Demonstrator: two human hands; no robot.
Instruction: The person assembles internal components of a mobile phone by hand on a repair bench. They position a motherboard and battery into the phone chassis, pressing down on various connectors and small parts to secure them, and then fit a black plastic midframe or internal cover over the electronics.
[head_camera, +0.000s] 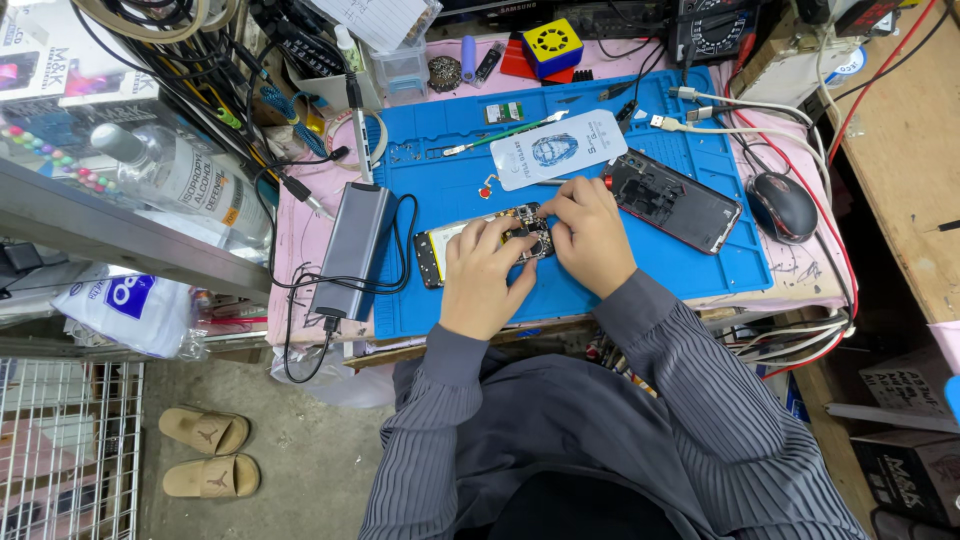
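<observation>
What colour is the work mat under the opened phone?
Blue work mat, seen best in the head view.

Opened phone (478, 243), flat on mat (600, 280)

Both hands on opened phone (480, 245), left hand (482, 275), right hand (590, 235), blue mat (600, 270)

The person wears a long-sleeved shirt (560, 420) in dark slate grey, its fabric ribbed with fine lengthwise lines. Both sleeves run down to the wrists and end in plain cuffs, creased where the cloth bunches. The left hand (480, 275) and right hand (590, 235) are bare, with no gloves, rings or watch showing.
</observation>
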